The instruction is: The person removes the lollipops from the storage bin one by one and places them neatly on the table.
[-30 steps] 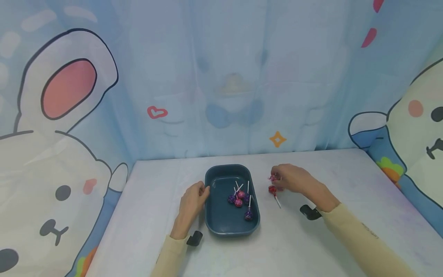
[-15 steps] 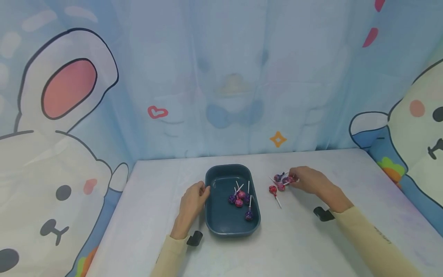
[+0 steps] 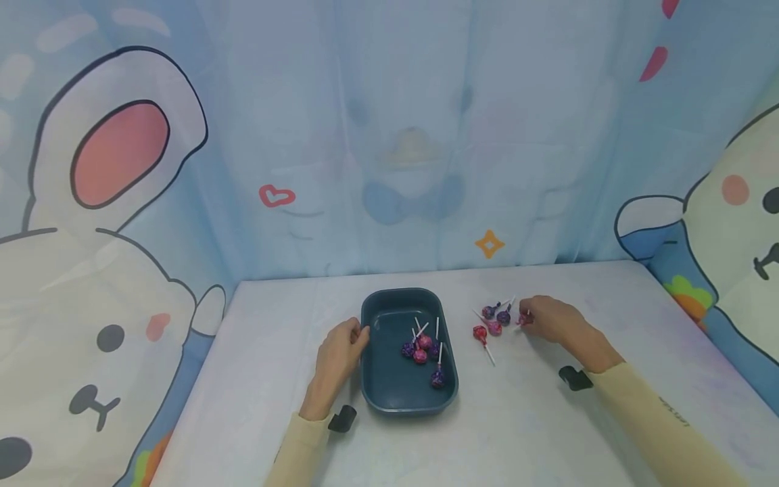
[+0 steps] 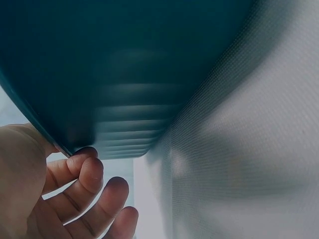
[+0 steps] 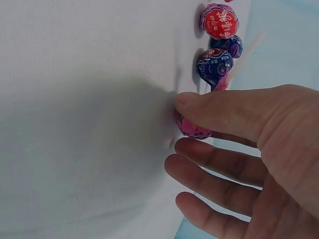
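Observation:
My left hand (image 3: pixel 341 348) holds the left rim of a dark blue rectangular tray (image 3: pixel 383 392); in the left wrist view, thumb and index finger (image 4: pixel 82 157) pinch the rim while the other fingers curl below. Inside the tray lie several wrapped lollipops, purple and pink, such as a purple lollipop (image 3: pixel 437 379) near its right wall. Right of the tray, my right hand (image 3: pixel 550 319) pinches a pink lollipop (image 5: pixel 194 128) between thumb and fingers, close over the table. Its stick is mostly hidden by the hand.
Left of the right hand lie two purple lollipops, one being the nearer purple lollipop (image 3: pixel 504 316), another pink lollipop (image 3: pixel 494 328) and a red lollipop (image 3: pixel 480 333). A cartoon-printed curtain (image 3: pixel 414 81) hangs behind the white-covered table (image 3: pixel 274 325).
My right hand has moved right, away from the cluster, with the pink lollipop; the purple lollipops have come into sight. The left hand and tray have stayed in place.

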Demonstrator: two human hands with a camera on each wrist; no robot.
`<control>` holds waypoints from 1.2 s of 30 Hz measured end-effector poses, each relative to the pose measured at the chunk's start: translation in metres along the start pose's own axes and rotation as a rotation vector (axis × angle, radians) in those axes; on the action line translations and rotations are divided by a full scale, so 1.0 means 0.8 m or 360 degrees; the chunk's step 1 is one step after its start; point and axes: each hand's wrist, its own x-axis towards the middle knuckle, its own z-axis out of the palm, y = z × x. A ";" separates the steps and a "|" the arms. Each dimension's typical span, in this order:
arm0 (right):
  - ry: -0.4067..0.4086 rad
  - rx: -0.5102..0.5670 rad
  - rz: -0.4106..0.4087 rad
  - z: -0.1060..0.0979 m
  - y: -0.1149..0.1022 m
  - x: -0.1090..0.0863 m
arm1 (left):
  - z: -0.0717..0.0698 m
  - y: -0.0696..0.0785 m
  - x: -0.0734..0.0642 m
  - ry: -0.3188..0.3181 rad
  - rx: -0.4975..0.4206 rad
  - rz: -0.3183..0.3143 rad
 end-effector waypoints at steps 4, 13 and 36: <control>0.0006 -0.0012 -0.0005 -0.001 -0.001 -0.001 | -0.001 0.001 -0.001 0.0002 -0.0008 0.0000; -0.0060 0.0022 0.0094 0.006 -0.002 0.004 | 0.000 0.000 -0.002 0.0028 -0.0018 0.0017; -0.0004 0.0060 0.0061 -0.035 -0.042 0.005 | 0.002 -0.002 -0.001 0.0017 -0.0057 0.0017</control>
